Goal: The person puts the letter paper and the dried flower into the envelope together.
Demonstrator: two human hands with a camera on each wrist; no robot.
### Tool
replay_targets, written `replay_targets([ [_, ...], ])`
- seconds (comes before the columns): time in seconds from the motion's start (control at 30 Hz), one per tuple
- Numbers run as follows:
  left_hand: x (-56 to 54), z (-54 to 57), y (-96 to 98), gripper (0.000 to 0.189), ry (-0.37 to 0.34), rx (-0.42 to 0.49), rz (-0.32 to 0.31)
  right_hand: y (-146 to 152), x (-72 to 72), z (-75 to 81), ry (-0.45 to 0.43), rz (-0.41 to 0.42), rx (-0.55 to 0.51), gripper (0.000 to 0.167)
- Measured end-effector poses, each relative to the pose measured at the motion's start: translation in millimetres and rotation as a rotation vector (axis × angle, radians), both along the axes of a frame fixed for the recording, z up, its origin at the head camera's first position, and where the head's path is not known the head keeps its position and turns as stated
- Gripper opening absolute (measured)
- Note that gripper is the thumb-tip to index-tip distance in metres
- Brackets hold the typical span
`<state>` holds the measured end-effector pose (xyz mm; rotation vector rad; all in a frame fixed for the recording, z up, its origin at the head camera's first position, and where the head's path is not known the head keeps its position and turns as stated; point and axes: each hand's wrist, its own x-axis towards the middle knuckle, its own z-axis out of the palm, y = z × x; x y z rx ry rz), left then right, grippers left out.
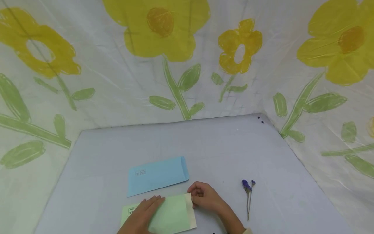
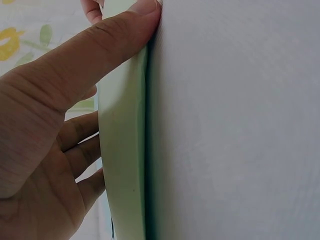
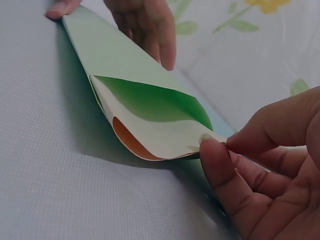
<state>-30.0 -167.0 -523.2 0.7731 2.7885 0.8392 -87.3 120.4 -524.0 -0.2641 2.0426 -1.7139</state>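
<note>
A pale green envelope (image 1: 172,211) lies at the near edge of the view, with a cream flap (image 3: 160,135) at its right end. My left hand (image 1: 143,214) spans the envelope; the left wrist view shows the thumb on one long edge and the fingers at the other. My right hand (image 1: 206,196) pinches the cream flap between thumb and forefinger. In the right wrist view, the envelope's mouth gapes, showing darker green inside. A small orange-brown patch (image 3: 132,140) shows at the flap's near side; what it belongs to I cannot tell.
A light blue envelope (image 1: 159,177) with small printing lies just beyond the green one. Dried purple flowers (image 1: 247,191) on thin stems rest to the right. Small dark bits (image 1: 262,122) sit in the far right corner. A flower-patterned curtain (image 1: 125,91) borders the grey-white tabletop (image 1: 210,146).
</note>
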Motion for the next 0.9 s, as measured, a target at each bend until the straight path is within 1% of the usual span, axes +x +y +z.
replay_targets([
  [0.1, 0.2, 1.4, -0.1, 0.113, -0.009, -0.004, 0.003, 0.2, 0.2, -0.1, -0.011, 0.008, -0.023, 0.021],
  [0.23, 0.5, 1.1, 0.2, 0.112, -0.006, -0.002, 0.004, 0.0, 0.1, -2.2, -0.015, 0.003, -0.029, 0.020],
  [0.43, 0.7, -0.5, 0.6, 0.111, 0.031, 0.003, 0.009, -0.4, 0.5, -4.6, 0.029, -0.008, -0.010, 0.017],
  [0.6, -0.3, -2.2, -0.4, 0.109, 0.050, 0.016, 0.000, -1.8, -0.3, -4.9, 0.003, -0.041, -0.031, 0.019],
  [0.73, -0.4, -1.1, -0.4, 0.110, 0.021, 0.020, 0.003, -3.5, -0.3, -5.9, -0.027, -0.082, -0.041, 0.021],
  [0.9, 0.6, 2.4, 0.3, 0.111, -0.032, 0.014, 0.016, -7.6, 1.8, -6.4, -0.024, -0.105, -0.053, 0.024],
])
